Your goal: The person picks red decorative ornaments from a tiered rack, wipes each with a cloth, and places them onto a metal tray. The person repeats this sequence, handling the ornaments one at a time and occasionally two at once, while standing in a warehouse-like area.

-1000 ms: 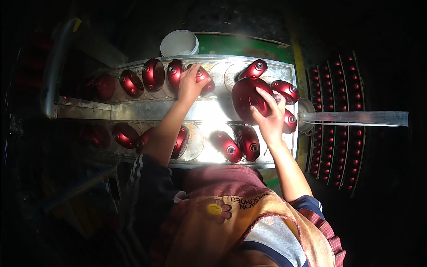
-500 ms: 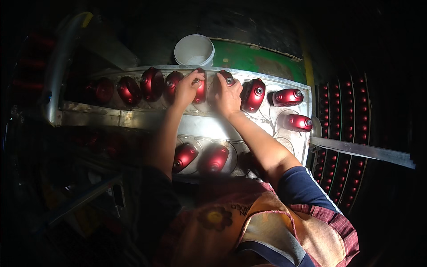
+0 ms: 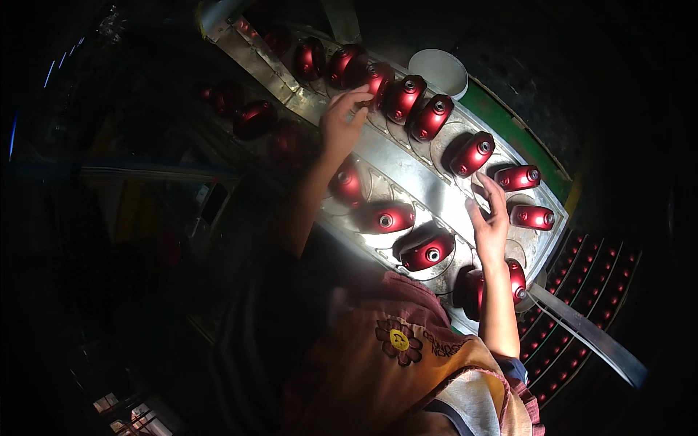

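Observation:
Glossy red rounded housings, each with a round metal-rimmed hole, sit in two rows on a long pale conveyor (image 3: pixel 392 160). At the far row, my left hand (image 3: pixel 343 122) has its fingertips close against a red housing (image 3: pixel 376 78); whether they touch is unclear. Its fingers are bent, with a gap between thumb and fingers. My right hand (image 3: pixel 491 218) is over the conveyor's right part, thumb and fingers apart and nothing between them. Just beyond its fingertips rests another red housing (image 3: pixel 474 152). A red housing (image 3: pixel 516 280) by my right forearm is partly hidden.
A white bucket (image 3: pixel 438 73) stands beyond the conveyor, next to a green surface (image 3: pixel 502 120). At the right, a metal bar (image 3: pixel 589 334) juts out from the conveyor's end. Racks (image 3: pixel 582 291) with many small red pieces stand beyond it. The left side is dark.
The view has turned, so the conveyor now slants down to the right. My hands have moved apart; the right has left the housing it was on and come nearer to me.

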A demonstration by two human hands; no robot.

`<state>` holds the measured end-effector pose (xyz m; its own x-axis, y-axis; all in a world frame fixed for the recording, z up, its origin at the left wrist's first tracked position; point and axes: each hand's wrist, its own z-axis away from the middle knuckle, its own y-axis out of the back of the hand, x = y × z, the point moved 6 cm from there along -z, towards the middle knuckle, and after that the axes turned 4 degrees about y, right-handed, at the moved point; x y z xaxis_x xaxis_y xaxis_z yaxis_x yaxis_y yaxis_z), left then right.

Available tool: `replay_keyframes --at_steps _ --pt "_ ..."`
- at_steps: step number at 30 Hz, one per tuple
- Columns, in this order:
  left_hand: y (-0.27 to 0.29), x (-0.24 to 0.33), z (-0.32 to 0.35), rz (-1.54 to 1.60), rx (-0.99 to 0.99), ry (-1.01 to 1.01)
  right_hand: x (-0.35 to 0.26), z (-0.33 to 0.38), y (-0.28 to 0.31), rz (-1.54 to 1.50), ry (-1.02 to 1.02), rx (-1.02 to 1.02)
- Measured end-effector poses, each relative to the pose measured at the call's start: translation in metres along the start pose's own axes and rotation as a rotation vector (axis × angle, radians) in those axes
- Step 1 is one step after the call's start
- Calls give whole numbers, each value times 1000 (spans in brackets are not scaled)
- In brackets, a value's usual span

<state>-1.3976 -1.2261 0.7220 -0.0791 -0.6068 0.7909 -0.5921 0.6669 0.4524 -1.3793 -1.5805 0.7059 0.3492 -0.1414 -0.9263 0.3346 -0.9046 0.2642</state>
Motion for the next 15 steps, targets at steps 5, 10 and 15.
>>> replay_keyframes --at_steps 5,10,15 --pt "147 -72 88 -391 391 316 16 122 17 355 -307 -41" --pt "99 -125 112 -223 215 379 68 182 -6 342 -418 57" --pt "63 -108 136 -434 233 488 102 201 -2 399 -443 288"
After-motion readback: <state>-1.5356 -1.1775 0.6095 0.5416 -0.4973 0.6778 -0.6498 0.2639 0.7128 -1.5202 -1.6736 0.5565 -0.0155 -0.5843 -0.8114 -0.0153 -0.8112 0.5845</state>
